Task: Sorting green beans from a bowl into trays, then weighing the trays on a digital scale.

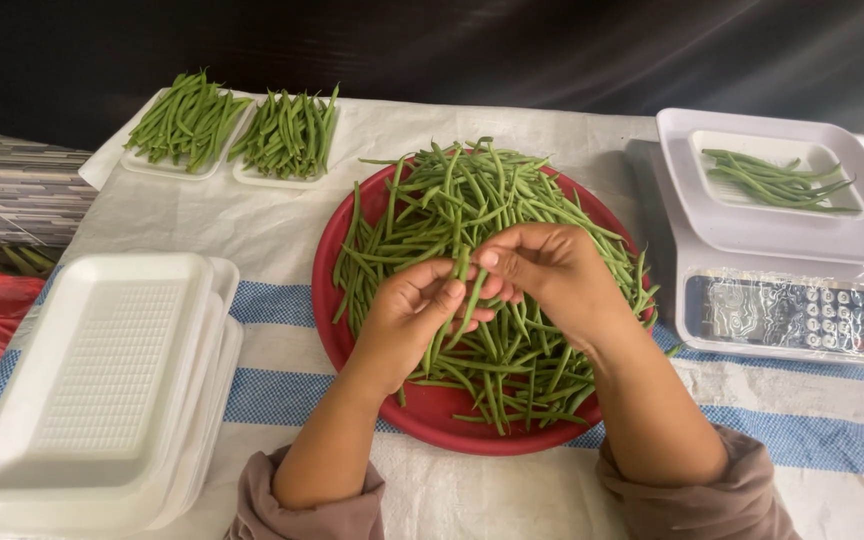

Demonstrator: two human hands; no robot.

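Right now both sets of fingers are curled close together over the middle of the round red tray (347, 340). The left hand (407, 320) has its fingers (442, 300) bent around a small bunch of green beans (464, 295), the thumb pressing them against the palm side. The right hand (552, 275) comes in from above, its fingers (497, 262) pinched on the top of the same beans, so the two hands meet on one bunch. Neither hand is spread; both are closed on the beans.

Judging from this, the step in hand is gathering and evening up a handful picked from the heap (492, 210). The next move would call for a steady hold so the thin pods stay lined up and none slip back into the pile.

Further out, a stack of empty white foam trays (102, 390) sits near the left hand on the worktop (282, 225), which is covered in white cloth with blue stripes. Two filled trays of beans (237, 130) lie at the far left. To the right stands a white kitchen scale (782, 290) with a tray holding a few beans (777, 180).
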